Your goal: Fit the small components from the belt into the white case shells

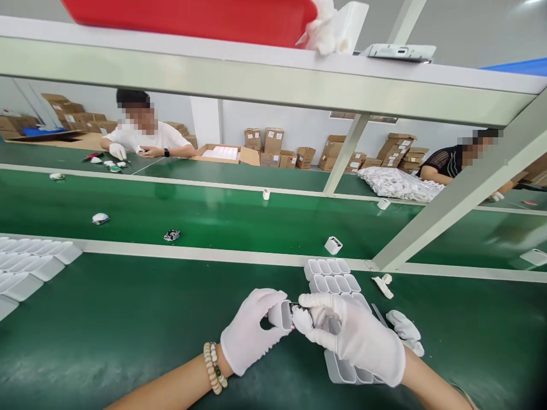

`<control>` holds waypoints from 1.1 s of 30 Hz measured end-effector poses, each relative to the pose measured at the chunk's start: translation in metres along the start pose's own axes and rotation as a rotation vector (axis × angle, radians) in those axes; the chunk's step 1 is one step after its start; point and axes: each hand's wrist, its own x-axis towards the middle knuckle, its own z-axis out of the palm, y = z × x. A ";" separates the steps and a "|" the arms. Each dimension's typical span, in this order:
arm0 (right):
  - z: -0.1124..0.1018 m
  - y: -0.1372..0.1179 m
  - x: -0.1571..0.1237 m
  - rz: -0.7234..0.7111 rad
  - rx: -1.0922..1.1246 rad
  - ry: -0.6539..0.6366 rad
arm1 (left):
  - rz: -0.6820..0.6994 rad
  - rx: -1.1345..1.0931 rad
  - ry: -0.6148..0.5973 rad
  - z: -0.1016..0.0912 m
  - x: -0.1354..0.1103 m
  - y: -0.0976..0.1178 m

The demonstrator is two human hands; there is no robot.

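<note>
Cup (pixel 277 316) and part (pixel 302 320), held
Left hand (pixel 253 331) grips the cup, right hand (pixel 358 336) the part at its mouth

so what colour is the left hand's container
The container is white, best seen in the head view.

Factory workshop, assembly-line kind. Long green belt (pixel 239 222) between pale rails, small white parts (pixel 334 245) spaced along it. Rows of white cases (pixel 334 370) on near table (pixel 141 319); two people (pixel 160 135) at far table (pixel 205 171); cardboard boxes (pixel 272 140) stacked by wall (pixel 294 122).
</note>
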 end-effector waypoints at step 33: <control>0.044 0.027 -0.002 -0.227 -0.918 -0.005 | -0.157 -0.036 0.021 -0.005 -0.002 0.007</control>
